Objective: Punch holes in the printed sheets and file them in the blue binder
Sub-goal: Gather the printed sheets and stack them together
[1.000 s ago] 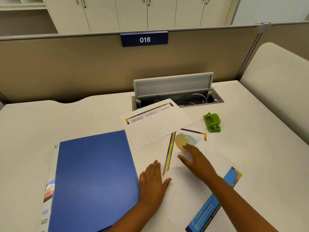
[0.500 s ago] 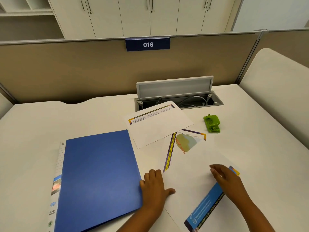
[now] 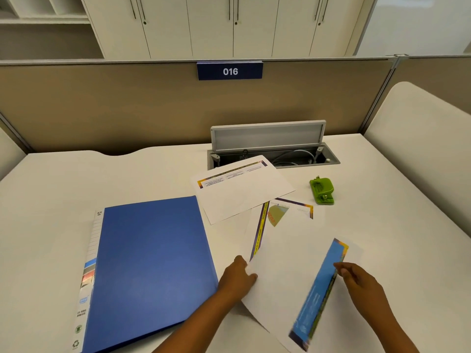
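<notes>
Hands both pinching the blue-banded sheet at 5 o'clock, left hand on its left edge, right hand on its right, closed blue binder at 8 o'clock, green hole punch at 2 o'clock, two more sheets mid-desk

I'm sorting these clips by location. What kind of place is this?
Most likely an office cubicle desk: a tan partition carries a number plate reading 016, a cable hatch stands open in the white desk, and cabinets line the wall behind.
</notes>
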